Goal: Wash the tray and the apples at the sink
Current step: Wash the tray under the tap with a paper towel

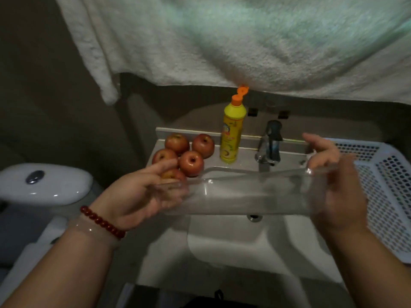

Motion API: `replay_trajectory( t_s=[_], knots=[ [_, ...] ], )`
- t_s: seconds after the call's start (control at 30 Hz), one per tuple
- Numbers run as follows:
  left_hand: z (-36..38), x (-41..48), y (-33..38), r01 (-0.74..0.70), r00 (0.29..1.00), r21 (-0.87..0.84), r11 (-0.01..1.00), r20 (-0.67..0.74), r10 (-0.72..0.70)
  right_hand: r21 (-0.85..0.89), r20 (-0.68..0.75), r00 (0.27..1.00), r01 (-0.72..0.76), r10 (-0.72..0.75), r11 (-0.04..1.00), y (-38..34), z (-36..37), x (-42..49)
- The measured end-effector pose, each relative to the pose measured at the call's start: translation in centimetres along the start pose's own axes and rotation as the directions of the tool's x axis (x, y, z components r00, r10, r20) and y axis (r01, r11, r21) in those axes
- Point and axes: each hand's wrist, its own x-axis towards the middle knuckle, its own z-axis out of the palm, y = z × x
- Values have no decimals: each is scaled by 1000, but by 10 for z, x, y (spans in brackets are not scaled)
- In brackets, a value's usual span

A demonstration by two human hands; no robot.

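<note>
A clear plastic tray (251, 192) is held level above the white sink (226, 247), just under the tap (268, 150). My left hand (142, 196) grips the tray's left end, fingers curled under it. Its right end is held by my right hand (333, 185), thumb on the rim. Several red apples (191, 163) lie in a cluster on the sink's back left ledge, one partly hidden behind my left fingers. No water is seen running.
A yellow dish soap bottle (232, 134) with its orange cap flipped open stands between the apples and the tap. A white perforated basket (384, 185) sits at the right. A towel (244, 41) hangs overhead. A toilet cistern (44, 185) is at the left.
</note>
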Motion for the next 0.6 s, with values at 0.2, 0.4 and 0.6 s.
replay_trajectory(
  t_s=[0.2,0.4,0.6],
  knots=[
    [-28,-26,-21,-88,990,72,994,-106,96,-7,109,938,-331,330,944,33,24,-11],
    [-72,-45,-53,0,974,281,960,-217,64,-150,171,855,-468,489,871,92,30,-26],
    [-103,-39,-78,265,853,710,652,-488,184,-285,259,847,-391,464,875,137,55,-37]
  ],
)
